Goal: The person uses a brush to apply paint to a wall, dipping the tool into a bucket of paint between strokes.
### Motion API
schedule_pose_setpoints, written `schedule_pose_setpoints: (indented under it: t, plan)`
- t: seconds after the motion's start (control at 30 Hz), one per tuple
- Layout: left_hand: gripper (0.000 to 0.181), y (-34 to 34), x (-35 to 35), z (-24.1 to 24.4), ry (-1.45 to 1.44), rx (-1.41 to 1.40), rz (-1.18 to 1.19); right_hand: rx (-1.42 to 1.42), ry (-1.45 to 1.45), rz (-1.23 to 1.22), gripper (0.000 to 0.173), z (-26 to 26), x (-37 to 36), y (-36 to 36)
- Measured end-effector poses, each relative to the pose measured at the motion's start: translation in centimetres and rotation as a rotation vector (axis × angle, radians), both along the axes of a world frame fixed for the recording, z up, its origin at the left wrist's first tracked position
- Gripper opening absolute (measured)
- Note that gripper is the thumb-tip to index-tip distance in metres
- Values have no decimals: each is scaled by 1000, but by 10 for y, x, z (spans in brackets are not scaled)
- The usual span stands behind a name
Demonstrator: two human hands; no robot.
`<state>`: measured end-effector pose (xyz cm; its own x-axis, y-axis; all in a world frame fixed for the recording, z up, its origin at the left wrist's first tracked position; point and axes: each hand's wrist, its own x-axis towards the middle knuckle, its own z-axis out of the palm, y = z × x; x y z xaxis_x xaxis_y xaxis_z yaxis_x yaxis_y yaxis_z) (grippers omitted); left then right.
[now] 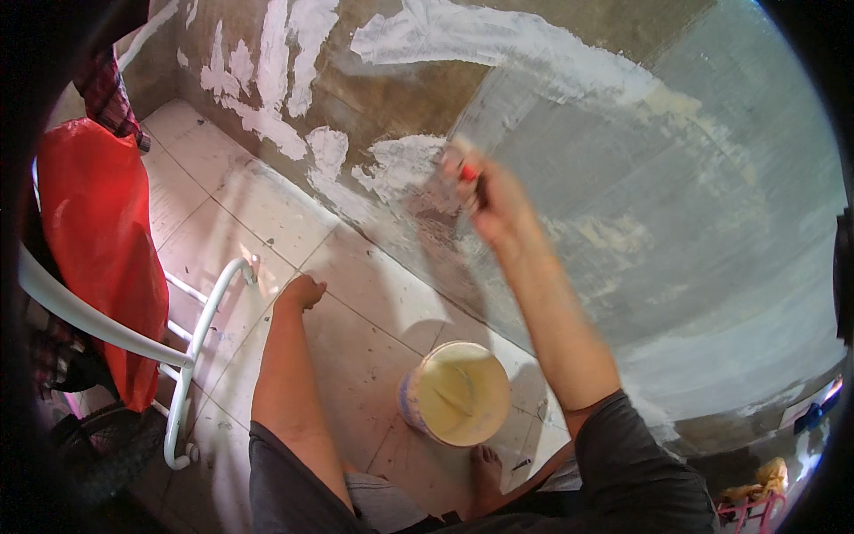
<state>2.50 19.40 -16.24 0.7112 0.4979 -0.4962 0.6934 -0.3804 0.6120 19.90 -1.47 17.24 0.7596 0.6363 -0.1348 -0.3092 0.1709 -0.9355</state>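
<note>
My right hand point(490, 193) is raised at the wall point(574, 153), closed around a tool with a red part; motion blurs it, and its blade cannot be made out clearly. Around the hand the wall carries rough white patches of filler point(407, 160) on brown and grey plaster. Low over the tiled floor, my left hand point(307, 292) has its fingers curled, and nothing plainly shows in it. A round plastic bucket point(497, 400) stands on the floor between my arms, near my bare foot, with pale material inside.
A white metal frame point(207, 320) with curved tubes stands at the left, with a red plastic sheet or bag point(100, 253) over it. Small dark crumbs lie on the floor tiles point(267, 200). At the lower right is a pink rack point(754, 510) with a yellowish thing on it.
</note>
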Motion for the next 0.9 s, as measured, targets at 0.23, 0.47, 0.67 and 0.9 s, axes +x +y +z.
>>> schedule_pose_setpoints:
  t: [0.23, 0.47, 0.67, 0.9]
  plan:
    - [49, -3, 2, 11, 37, -26, 2, 158, -755, -22, 30, 111, -20, -7]
    - [51, -2, 1, 9, -3, -36, 34, -172, -421, -198, 25, -67, -16, -6]
    - [53, 4, 4, 7, 61, 38, -70, -289, 71, -85, 30, -168, -47, -18]
    - [54, -3, 0, 9, 15, 39, -29, -99, -8, -170, 28, -44, -20, -18]
